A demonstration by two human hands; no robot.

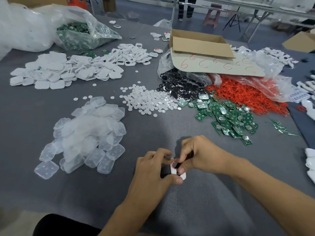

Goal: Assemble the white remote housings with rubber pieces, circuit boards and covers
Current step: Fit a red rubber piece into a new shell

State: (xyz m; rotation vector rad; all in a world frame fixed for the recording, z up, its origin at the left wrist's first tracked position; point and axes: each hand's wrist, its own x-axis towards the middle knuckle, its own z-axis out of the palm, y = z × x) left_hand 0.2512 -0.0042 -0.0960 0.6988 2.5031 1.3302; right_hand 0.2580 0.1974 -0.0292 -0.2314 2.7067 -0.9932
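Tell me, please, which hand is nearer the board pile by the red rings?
Right. The right hand lies just below and left of the boards; the left hand is farther off, left of the right one.

White housing [171,169] mostly hidden by left hand [150,169], right hand [201,155].

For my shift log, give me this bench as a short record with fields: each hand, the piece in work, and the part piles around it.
left hand: grips the white housing from the left
right hand: pinches the same housing from the right
piece in work: white housing with a red ring, over the grey table
near left: clear covers
centre: white discs
right: green circuit boards, red rubber pieces behind them
far: black pieces, cardboard box
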